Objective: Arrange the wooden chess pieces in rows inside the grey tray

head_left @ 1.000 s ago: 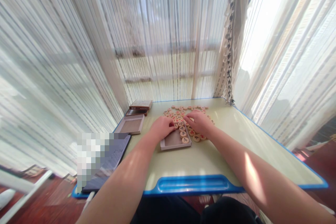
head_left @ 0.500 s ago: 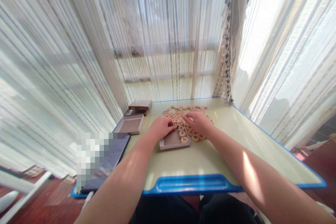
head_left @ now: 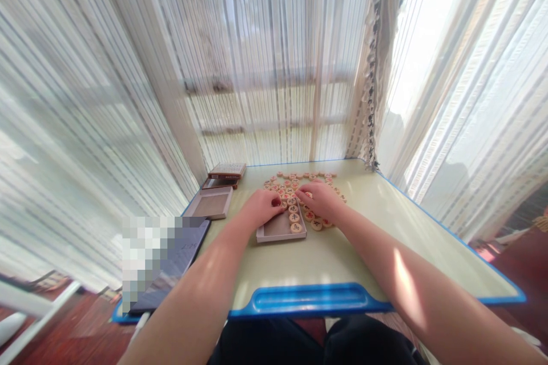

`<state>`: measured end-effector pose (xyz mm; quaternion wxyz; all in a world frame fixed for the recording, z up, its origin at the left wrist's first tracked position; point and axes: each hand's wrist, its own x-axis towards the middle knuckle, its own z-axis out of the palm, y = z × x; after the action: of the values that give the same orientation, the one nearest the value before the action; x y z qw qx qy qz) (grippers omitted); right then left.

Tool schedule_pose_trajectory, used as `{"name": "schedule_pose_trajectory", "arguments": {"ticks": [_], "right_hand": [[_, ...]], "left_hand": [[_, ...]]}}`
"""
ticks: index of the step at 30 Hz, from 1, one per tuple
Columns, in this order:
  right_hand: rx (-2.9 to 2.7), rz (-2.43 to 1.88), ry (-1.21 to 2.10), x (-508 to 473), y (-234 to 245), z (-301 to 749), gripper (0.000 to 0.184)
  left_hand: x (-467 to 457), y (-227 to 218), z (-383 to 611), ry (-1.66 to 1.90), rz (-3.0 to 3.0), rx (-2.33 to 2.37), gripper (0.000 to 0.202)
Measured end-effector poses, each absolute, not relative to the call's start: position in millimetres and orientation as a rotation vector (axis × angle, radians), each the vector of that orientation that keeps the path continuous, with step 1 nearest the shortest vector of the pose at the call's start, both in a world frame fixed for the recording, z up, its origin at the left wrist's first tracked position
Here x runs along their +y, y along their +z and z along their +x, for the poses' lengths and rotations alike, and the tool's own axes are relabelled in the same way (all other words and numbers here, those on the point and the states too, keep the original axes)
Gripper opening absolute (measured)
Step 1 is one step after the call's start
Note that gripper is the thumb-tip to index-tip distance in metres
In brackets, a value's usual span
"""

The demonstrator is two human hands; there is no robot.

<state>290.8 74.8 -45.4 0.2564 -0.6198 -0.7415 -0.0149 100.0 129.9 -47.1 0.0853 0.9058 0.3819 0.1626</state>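
A small shallow cardboard box (head_left: 278, 229) lies in the middle of a pale table (head_left: 385, 239) with a blue rim. A few round wooden chess discs (head_left: 294, 218) stand in a column along its right side. My left hand (head_left: 262, 208) rests over the box's far left corner, fingers curled, thumb with a red nail near the discs. My right hand (head_left: 322, 199) lies just right of the box with fingers bent over the loose discs (head_left: 299, 179) spread behind it. What either hand pinches is hidden.
Another open box tray (head_left: 212, 203) and two stacked brown boxes (head_left: 225, 174) sit at the table's far left. A dark folded board (head_left: 171, 262) lies at the near left edge. Sheer curtains surround the table. A blue recessed handle (head_left: 312, 298) runs along the near edge.
Both hands stay at the box and discs, shifting only slightly. The camera drifted a little, so the table sits slightly lower left in view.
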Motion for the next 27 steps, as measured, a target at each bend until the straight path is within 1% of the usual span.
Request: {"name": "schedule_pose_trajectory", "arguments": {"ticks": [3,8,12,16,19,23,27], "right_hand": [[-2.011,-1.663,-0.053,75.3,-46.5,292.7,0.033],[-1.925,-1.743,-0.1,75.9,-44.7,296.8,0.038],[-1.824,-1.812,-0.098,77.6,-41.9,304.5,0.035],[-1.785,-1.896,-0.115,79.7,-41.8,310.9,0.028],[-1.785,-1.91,-0.096,80.3,-42.6,312.8,0.026],[-1.781,-1.896,-0.081,79.7,-42.7,314.2,0.026],[-1.748,-1.914,-0.052,80.0,-44.1,313.7,0.026]], "left_hand": [[130.5,-47.5,99.3,0.495,2.702,1.133,0.019],[128.3,-44.0,99.6,0.492,2.675,1.143,0.019],[129.5,-42.9,99.7,0.651,2.695,1.135,0.017],[137.0,-48.6,100.2,0.83,2.724,1.244,0.026],[142.6,-54.6,102.5,0.883,2.597,1.36,0.033],[145.4,-59.9,106.7,0.869,2.394,1.423,0.029],[145.3,-62.3,108.6,0.789,2.389,1.386,0.026]]}}
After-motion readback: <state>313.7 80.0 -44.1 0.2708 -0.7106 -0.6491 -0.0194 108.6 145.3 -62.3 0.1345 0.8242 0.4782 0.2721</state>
